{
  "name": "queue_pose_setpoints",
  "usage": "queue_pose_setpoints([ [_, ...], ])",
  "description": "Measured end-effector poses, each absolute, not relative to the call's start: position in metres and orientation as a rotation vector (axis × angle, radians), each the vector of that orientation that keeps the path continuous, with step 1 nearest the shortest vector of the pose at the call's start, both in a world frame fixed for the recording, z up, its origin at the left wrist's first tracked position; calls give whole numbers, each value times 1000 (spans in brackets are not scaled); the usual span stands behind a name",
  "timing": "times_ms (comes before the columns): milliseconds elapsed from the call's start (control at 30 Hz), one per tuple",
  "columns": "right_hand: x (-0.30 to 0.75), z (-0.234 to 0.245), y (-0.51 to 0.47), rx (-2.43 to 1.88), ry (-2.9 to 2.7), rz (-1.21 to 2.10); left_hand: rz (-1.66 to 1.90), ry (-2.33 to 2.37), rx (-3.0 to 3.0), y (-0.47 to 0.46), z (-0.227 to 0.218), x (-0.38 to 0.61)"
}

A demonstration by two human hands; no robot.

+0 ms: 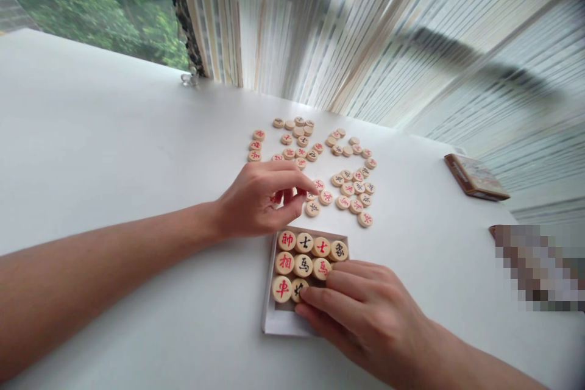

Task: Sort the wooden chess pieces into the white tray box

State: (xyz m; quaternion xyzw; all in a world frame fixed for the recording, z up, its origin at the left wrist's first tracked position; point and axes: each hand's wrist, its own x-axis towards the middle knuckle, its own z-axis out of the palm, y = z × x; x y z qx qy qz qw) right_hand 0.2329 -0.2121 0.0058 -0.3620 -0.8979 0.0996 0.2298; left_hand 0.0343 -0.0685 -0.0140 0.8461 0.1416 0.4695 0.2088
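Fingers (295, 179) of left hand (258, 196), curled over loose discs (312, 208) on white bench (137, 146), any hold indiscernible; open box (292, 322) of inscribed discs; black-marked disc (298, 288) in its nearest row, pinched by right hand (372, 298).

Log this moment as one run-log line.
left hand: over loose pieces on table | right hand: touching black-marked piece in box | box: pieces in rows

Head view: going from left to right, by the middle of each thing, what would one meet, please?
Green trees, left hand, white box, right hand, brown-edged flat box.
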Motion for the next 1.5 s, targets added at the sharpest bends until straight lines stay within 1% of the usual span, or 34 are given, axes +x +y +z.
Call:
queue_pose_setpoints([
  [200,237,13,-212,-999,-2383,379,1294,409,2342,-69,-13,34],
  [433,247,21,-199,-1034,-2228,260,1300,470,2256,-70,-12,32],
  [700,270,19,-168,-1330,-1937,227,1337,738,1943,-59,-15,29],
  [833,284,19,-147,-1489,-1837,382,1369,838,1935,-47,-17,24],
  [967,290,28,-127,-1545,-1908,503,1368,937,1923,-38,-18,20],
  [1100,286,46,-99,-1515,-1865,650,1351,986,1917,-35,-17,20],
  [1233,281,60,-63,-1458,-1694,690,1356,1033,1964,-27,-17,15],
  [1333,280,56,-40,-1470,-1631,655,1364,1102,1979,-19,-18,10],
  [1500,279,27,-23,-1514,-1942,513,1363,1125,2014,-18,-16,9],
])
